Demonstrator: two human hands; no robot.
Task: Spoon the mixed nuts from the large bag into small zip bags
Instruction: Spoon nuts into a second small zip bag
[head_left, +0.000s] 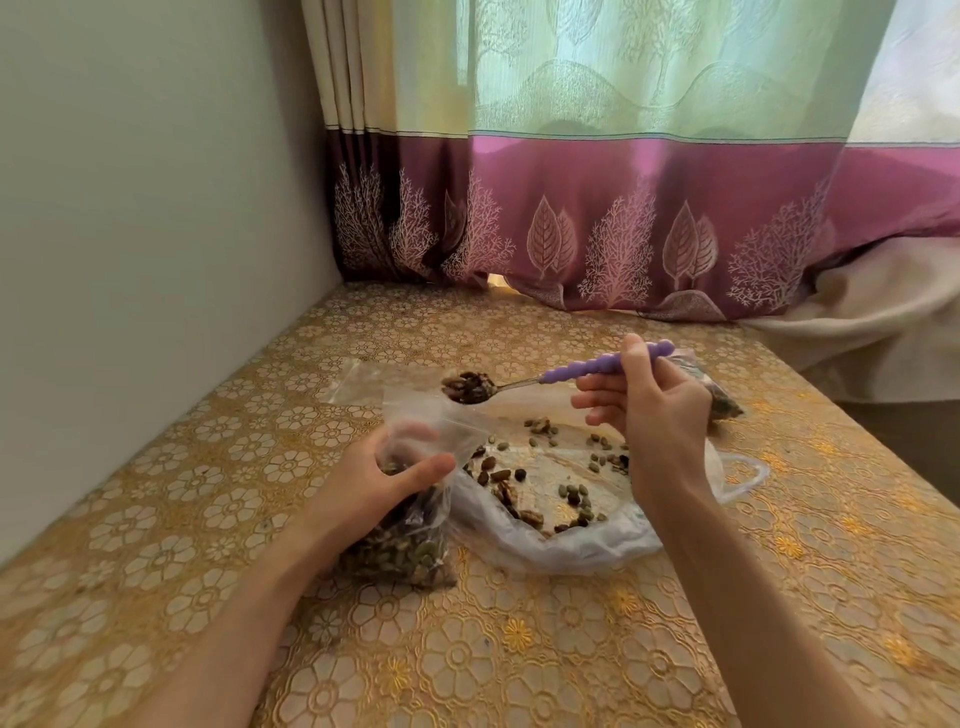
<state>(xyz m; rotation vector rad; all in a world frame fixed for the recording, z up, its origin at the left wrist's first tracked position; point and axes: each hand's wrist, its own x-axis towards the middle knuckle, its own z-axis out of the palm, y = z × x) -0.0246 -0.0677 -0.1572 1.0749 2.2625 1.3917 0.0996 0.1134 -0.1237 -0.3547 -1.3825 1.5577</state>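
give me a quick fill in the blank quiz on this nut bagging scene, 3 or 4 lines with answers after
1. The right hand holds a spoon whose handle is coloured ____.
2. The spoon's bowl is ____ with nuts.
3. The left hand grips a small zip bag that is partly filled with ____.
4. The large bag lies open on the ____, between the two hands.

Missing words: purple; loaded; nuts; table
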